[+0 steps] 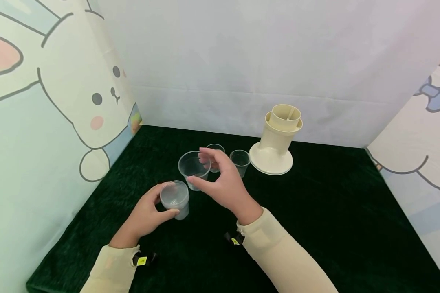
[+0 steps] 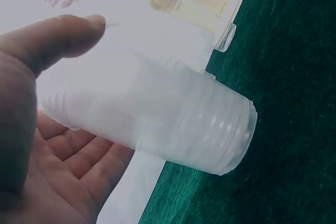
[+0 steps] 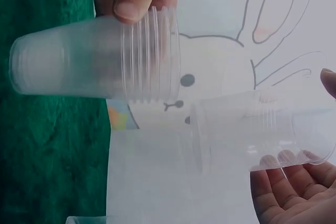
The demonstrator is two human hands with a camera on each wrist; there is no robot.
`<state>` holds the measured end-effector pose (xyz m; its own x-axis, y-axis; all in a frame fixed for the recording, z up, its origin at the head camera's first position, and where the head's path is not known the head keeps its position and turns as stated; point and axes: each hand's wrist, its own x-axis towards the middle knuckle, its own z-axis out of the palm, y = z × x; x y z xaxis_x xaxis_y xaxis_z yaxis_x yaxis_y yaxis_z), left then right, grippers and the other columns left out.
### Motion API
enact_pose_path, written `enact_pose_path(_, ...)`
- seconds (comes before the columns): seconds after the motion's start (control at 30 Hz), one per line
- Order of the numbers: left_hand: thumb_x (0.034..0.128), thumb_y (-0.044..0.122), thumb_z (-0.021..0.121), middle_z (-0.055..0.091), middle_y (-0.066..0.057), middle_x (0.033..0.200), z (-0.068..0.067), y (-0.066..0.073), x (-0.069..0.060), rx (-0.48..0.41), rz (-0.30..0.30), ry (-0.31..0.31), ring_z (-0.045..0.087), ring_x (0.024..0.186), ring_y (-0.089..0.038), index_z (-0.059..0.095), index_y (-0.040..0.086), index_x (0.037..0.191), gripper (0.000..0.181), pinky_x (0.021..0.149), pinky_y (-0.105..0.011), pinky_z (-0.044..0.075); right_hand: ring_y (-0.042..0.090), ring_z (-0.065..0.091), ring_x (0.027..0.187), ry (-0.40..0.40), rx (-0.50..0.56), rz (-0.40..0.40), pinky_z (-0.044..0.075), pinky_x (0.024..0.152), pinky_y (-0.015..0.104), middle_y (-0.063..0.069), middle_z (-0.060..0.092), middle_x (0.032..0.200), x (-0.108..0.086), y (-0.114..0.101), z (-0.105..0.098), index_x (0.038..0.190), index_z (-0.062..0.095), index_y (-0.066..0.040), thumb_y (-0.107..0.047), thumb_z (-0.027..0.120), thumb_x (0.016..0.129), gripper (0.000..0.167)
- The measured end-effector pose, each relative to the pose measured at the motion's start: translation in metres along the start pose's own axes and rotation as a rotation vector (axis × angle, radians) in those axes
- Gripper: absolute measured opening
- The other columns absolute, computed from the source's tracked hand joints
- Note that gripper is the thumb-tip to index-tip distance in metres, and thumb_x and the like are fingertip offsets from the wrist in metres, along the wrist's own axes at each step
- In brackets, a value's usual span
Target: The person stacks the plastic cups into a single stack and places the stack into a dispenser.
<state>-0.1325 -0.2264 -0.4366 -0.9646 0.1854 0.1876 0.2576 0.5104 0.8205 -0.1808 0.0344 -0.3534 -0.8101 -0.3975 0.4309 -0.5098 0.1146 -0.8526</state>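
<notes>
My left hand grips a nested stack of clear plastic cups, thumb on the near side and fingers behind. Several closely spaced rims show along this stack in the right wrist view. Just beyond it, my right hand holds a clear plastic cup between thumb and fingers, its mouth upward. Faint rings show on that cup's wall in the right wrist view; whether another sits inside cannot be told. Two more clear cups stand behind my right hand: one partly hidden cup and another cup.
A cream cylindrical holder on a round base stands at the back, right of the cups. Dark green plush cloth covers the table. A pale curtain rises behind it, and rabbit-printed panels flank both sides.
</notes>
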Motion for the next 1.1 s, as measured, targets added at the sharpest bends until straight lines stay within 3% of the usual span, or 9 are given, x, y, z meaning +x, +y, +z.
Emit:
enact_pose_path(0.23, 0.0881, 0.030, 0.085, 0.058, -0.001, 0.136, 0.001, 0.001, 0.000, -0.010, -0.004, -0.003, 0.056, 0.121, -0.023, 0.053, 0.021, 0.144, 0.065, 0.105, -0.058, 0.046, 0.012, 0.056, 0.125, -0.035, -0.009, -0.062, 0.048, 0.105, 0.035, -0.001, 0.059, 0.136, 0.005, -0.006, 0.013, 0.147, 0.052, -0.013, -0.025, 0.084, 0.089, 0.067)
enact_pose_path(0.37, 0.0879, 0.030, 0.085, 0.058, -0.001, 0.137, 0.001, 0.001, 0.000, -0.008, -0.006, -0.006, 0.056, 0.120, -0.022, 0.052, 0.022, 0.145, 0.067, 0.105, -0.058, 0.046, 0.013, 0.056, 0.125, -0.056, 0.007, -0.081, 0.049, 0.105, 0.035, 0.004, 0.059, 0.136, 0.008, -0.009, 0.018, 0.147, 0.051, -0.011, -0.023, 0.084, 0.088, 0.068)
enact_pose_path(0.8, 0.0889, 0.029, 0.084, 0.055, -0.002, 0.142, 0.000, 0.000, -0.002, -0.018, -0.021, -0.007, 0.055, 0.125, -0.024, 0.052, 0.020, 0.145, 0.065, 0.108, -0.058, 0.044, 0.010, 0.056, 0.122, -0.123, 0.029, -0.058, 0.048, 0.103, 0.029, 0.002, 0.057, 0.136, 0.010, -0.011, 0.040, 0.148, 0.051, -0.013, -0.027, 0.083, 0.090, 0.067)
enact_pose_path(1.1, 0.0895, 0.029, 0.083, 0.056, 0.000, 0.141, 0.000, -0.001, -0.001, -0.003, 0.002, -0.005, 0.056, 0.127, -0.023, 0.051, 0.021, 0.146, 0.066, 0.107, -0.058, 0.045, 0.009, 0.054, 0.120, -0.176, 0.018, -0.004, 0.051, 0.101, 0.033, -0.001, 0.056, 0.137, 0.003, -0.005, 0.049, 0.148, 0.051, -0.014, -0.029, 0.082, 0.090, 0.067)
